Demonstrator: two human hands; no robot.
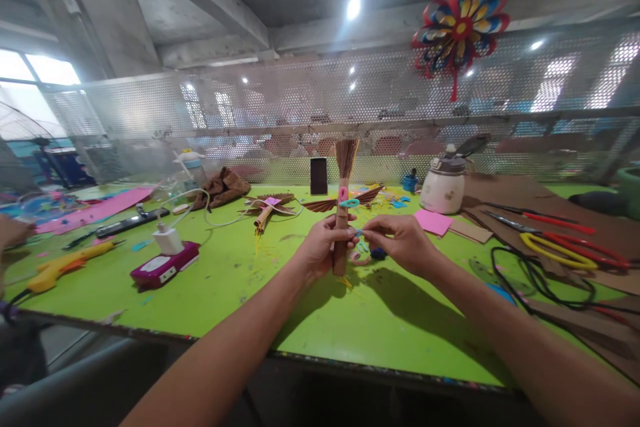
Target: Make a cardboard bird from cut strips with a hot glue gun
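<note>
My left hand is wrapped round a brown paper figure with a rolled tube body, pleated side wings and a pleated fan at its top. A pink loop and a turquoise loop sit on the figure's front. Close beside it, my right hand pinches a small blue piece at the tips of my left fingers; whether it touches the tube I cannot tell. Curled paper strips lie on the table just behind my hands.
On the green table at left are a purple power socket, a yellow glue gun and a second paper figure. A phone stands behind. At right are a white bottle, scissors, black cord and brown cardboard.
</note>
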